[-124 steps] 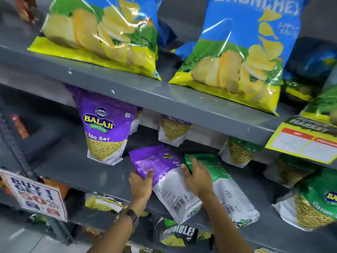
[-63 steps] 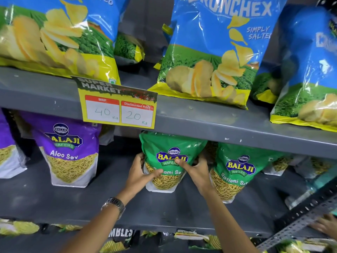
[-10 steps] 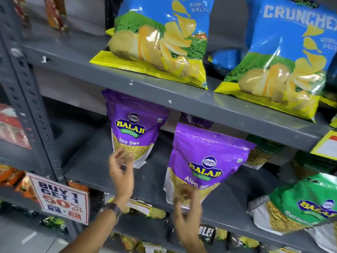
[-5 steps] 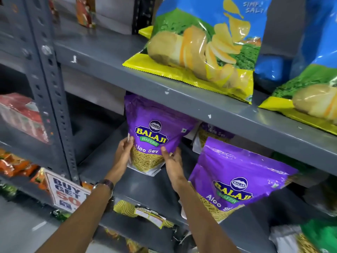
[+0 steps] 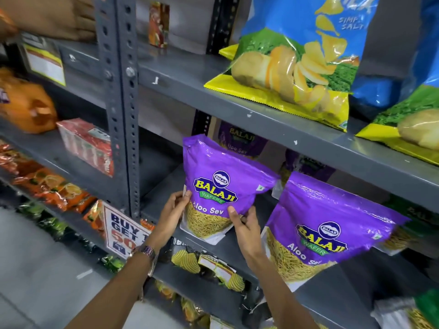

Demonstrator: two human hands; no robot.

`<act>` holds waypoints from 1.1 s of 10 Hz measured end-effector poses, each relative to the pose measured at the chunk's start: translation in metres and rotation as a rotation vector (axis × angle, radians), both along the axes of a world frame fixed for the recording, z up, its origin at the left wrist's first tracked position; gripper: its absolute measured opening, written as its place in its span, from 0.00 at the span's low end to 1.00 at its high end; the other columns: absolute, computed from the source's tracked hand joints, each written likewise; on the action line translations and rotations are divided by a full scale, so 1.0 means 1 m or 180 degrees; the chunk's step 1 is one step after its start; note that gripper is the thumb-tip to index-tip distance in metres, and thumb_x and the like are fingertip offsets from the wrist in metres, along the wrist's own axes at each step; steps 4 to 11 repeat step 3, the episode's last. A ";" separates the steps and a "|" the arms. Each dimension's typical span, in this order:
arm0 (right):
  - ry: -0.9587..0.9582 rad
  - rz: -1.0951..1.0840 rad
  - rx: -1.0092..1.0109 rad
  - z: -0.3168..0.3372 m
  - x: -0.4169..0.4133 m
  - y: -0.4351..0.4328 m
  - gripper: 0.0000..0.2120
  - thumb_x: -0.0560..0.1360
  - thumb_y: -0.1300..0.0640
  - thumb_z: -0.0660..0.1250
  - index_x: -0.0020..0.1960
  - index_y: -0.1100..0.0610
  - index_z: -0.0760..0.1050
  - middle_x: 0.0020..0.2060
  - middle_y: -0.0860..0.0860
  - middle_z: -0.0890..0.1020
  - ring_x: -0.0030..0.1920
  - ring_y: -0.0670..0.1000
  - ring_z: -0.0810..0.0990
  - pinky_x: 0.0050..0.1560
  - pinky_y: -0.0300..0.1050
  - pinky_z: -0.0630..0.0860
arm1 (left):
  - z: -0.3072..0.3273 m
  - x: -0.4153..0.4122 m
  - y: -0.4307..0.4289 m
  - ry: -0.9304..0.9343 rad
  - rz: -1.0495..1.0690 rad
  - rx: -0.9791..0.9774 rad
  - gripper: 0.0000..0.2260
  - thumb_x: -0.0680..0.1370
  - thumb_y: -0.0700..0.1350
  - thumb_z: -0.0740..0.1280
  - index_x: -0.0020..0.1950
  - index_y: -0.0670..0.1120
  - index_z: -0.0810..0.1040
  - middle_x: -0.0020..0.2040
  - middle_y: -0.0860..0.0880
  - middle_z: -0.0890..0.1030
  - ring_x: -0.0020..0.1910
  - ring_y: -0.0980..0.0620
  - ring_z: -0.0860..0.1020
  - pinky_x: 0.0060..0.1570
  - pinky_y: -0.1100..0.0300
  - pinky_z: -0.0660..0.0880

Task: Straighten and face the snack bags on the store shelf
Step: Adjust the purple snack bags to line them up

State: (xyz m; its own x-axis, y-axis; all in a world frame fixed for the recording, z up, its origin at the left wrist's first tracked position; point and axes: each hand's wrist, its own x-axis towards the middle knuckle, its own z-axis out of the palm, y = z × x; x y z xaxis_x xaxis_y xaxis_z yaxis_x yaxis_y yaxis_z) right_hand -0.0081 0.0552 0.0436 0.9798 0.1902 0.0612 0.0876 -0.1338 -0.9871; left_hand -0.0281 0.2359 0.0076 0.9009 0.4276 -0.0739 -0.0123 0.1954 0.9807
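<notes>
At far left, orange packets (image 5: 26, 103) and a red carton pack (image 5: 86, 144) sit on the neighbouring bay, blurred; a perforated grey upright (image 5: 123, 110) divides that bay from the one being worked; a "BUY 1 GET 1" sign (image 5: 123, 230) hangs at its foot.

The left hand (image 5: 172, 214), watch (image 5: 147, 251) on the wrist, pinches the lower left edge of a purple Balaji Aloo Sev pouch (image 5: 221, 184), thumb on the front; the right hand (image 5: 244, 225) grips the lower right corner, thumb over the print; the pouch stands on the middle shelf (image 5: 332, 302), label outward, leaning slightly to the left.

Just to the right, a second Aloo Sev pouch (image 5: 330, 224) stands forward near the shelf lip, tilted; further purple pouches (image 5: 240, 141) sit behind in shadow; above, a Simply Salted chips bag (image 5: 301, 67) lies on the upper shelf (image 5: 285, 129).

Judgement: the held pouch is being squared up; risks follow; its base looks soft and narrow, so release before it settles flat could let it topple forward; the right forearm passes close to the second pouch, and a careless withdrawal could knock it off the lip; a hard squeeze may crush the contents.
</notes>
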 end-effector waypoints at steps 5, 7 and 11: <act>-0.0047 -0.0212 -0.0091 0.001 -0.012 0.010 0.09 0.73 0.51 0.67 0.51 0.47 0.69 0.47 0.44 0.81 0.51 0.48 0.80 0.57 0.45 0.76 | 0.007 -0.015 -0.007 0.0009 0.0176 -0.0058 0.17 0.76 0.54 0.61 0.62 0.49 0.68 0.57 0.52 0.75 0.58 0.53 0.74 0.57 0.56 0.71; -0.0047 -0.0212 -0.0091 0.001 -0.012 0.010 0.09 0.73 0.51 0.67 0.51 0.47 0.69 0.47 0.44 0.81 0.51 0.48 0.80 0.57 0.45 0.76 | 0.007 -0.015 -0.007 0.0009 0.0176 -0.0058 0.17 0.76 0.54 0.61 0.62 0.49 0.68 0.57 0.52 0.75 0.58 0.53 0.74 0.57 0.56 0.71; -0.0047 -0.0212 -0.0091 0.001 -0.012 0.010 0.09 0.73 0.51 0.67 0.51 0.47 0.69 0.47 0.44 0.81 0.51 0.48 0.80 0.57 0.45 0.76 | 0.007 -0.015 -0.007 0.0009 0.0176 -0.0058 0.17 0.76 0.54 0.61 0.62 0.49 0.68 0.57 0.52 0.75 0.58 0.53 0.74 0.57 0.56 0.71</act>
